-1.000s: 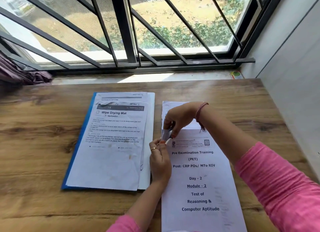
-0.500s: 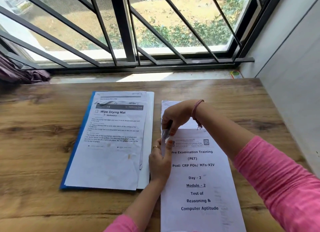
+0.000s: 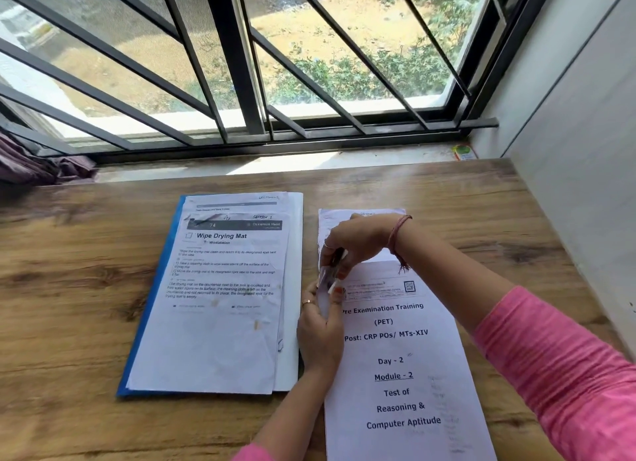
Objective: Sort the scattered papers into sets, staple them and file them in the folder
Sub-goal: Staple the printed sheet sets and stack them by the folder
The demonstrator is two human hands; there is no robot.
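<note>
Fingers of both hands, right hand [image 3: 358,242] above left hand [image 3: 318,336], pinch a small shiny stapler [image 3: 331,271] at the printed booklet [image 3: 399,357]'s upper left corner. Beside it, loose sheets [image 3: 223,305] lie on a blue folder [image 3: 151,309]; wood-grain table [image 3: 69,288], barred window [image 3: 241,65].

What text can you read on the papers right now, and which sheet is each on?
Sheet on blue folder: "Wipe Drying Mat", "Workstation", "74".
Its body paragraphs: too blurred.
Sheet under the hands: "Pre Examination Training (PET)", "Post: CRP POs/ MTs-XIV", "Day - 2", "Module - 2", "Test of Reasoning & Computer Aptitude".
Its QR header: unreadable.
</note>
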